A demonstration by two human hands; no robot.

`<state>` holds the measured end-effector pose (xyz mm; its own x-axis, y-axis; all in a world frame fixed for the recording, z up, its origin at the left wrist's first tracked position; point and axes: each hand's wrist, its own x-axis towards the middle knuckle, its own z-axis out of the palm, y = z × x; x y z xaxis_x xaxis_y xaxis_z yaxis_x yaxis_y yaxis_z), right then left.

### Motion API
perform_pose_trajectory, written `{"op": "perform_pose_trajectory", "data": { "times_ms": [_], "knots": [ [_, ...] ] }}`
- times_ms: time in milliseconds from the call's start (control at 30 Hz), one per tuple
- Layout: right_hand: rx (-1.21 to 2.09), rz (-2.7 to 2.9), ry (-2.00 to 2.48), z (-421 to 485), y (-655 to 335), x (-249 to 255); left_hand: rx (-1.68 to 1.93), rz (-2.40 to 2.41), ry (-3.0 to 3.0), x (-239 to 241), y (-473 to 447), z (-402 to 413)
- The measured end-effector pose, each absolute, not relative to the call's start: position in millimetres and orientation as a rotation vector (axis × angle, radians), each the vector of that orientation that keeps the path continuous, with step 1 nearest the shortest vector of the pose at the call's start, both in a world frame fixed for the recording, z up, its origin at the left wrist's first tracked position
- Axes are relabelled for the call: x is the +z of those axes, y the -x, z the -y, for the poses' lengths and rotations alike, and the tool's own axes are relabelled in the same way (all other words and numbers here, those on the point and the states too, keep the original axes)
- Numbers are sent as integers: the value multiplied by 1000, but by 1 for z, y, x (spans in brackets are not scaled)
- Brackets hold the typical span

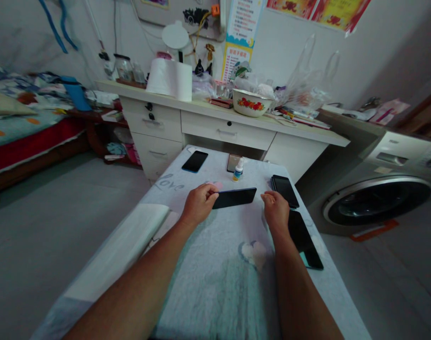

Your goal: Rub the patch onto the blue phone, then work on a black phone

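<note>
My left hand (200, 204) pinches the left end of a dark smartphone (235, 197), which is held on its side and tilted over the cloth-covered table. Just off the phone's right end is my right hand (275, 208), its fingers pressed together; whatever they may hold is too small to make out. Beyond the phone stands a small white bottle (238, 170) with a blue and yellow label, and behind it lies another phone (233, 162). A black phone (195, 161) rests at the far left of the table. Beside my right hand are stacked dark phones (285, 190) and a black tablet (304, 241).
Folded white material (130, 245) lies along the table's left edge. Past the far end stands a white desk (215, 123) bearing a paper roll (170, 79), a flowered bowl (251, 103) and plastic bags. A washing machine (378, 156) stands right, a bed (27, 127) left.
</note>
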<state>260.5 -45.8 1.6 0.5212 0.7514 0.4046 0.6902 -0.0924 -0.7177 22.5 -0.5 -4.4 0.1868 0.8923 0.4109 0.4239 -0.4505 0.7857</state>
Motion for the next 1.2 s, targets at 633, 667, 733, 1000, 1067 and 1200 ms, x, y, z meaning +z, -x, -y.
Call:
{"op": "perform_pose_trajectory", "data": {
  "times_ms": [633,667,733,1000,1067,1200],
  "knots": [
    [-210,1518,1526,48,-236,6,1160,-1005,-2066,5,-25,9],
    [-209,1529,1525,48,-234,7,1157,-997,-2071,5,-26,9],
    [-200,1556,1526,50,-227,9,1159,-989,-2078,5,-26,10],
    [-94,1690,1478,55,-198,14,1125,-969,-2063,4,-25,9],
    [-72,1728,1458,55,-194,15,1110,-977,-2040,5,-25,9],
    [-72,1746,1455,55,-195,15,1085,-1000,-1994,6,-26,10]
  ]
}}
